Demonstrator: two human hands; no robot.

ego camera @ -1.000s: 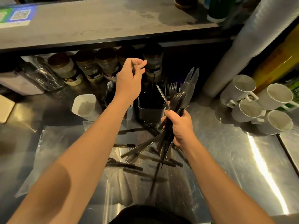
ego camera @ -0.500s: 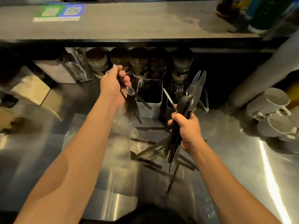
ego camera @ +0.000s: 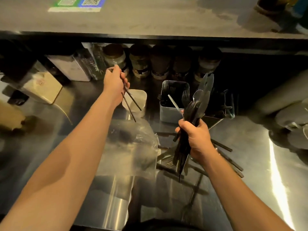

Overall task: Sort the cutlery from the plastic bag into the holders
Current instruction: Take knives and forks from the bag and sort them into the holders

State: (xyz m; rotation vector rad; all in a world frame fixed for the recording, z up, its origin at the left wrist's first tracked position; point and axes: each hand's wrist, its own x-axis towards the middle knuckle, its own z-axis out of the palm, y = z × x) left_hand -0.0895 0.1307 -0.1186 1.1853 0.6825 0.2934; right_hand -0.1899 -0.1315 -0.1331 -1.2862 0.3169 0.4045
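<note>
Writing: a green and blue sticker (ego camera: pixel 75 3) with QR-like squares is seen on the upper shelf (ego camera: pixel 150 17); no words on it can be read, and it is cut off by the top edge.
Jar labels: a row of jars (ego camera: pixel 140 61) is set under the shelf; their labels are too dark and blurred to be read.
Left hand (ego camera: pixel 113 84): two thin dark pieces of cutlery (ego camera: pixel 131 100) are pinched by its curled fingers, with the free ends angled down over a white holder (ego camera: pixel 141 97); which kind of cutlery they are cannot be told.
Right hand (ego camera: pixel 195 137): a thick bundle of cutlery (ego camera: pixel 191 110) is gripped by fingers wrapped round it, fork, spoon and knife heads pointing up.
Metal holder (ego camera: pixel 168 112): it is placed just behind the bundle, with dark handles inside; its right side is hidden by the bundle.
Further holder: something dark with a wire frame (ego camera: pixel 230 104) is seen to the right of the metal holder, hard to make out.
Plastic bag (ego camera: pixel 131 147): it is laid flat on the steel counter (ego camera: pixel 241 147) between the forearms, clear and crumpled.
Loose cutlery (ego camera: pixel 226 155): more dark pieces are spread on the counter under and right of the right hand, partly hidden by it.
Left edge: a pale box (ego camera: pixel 41 87) and a white container (ego camera: pixel 70 67) are seen; a faint mark on the box cannot be read.
Right edge: pale rounded shapes (ego camera: pixel 293 117) are blurred and cut off.
</note>
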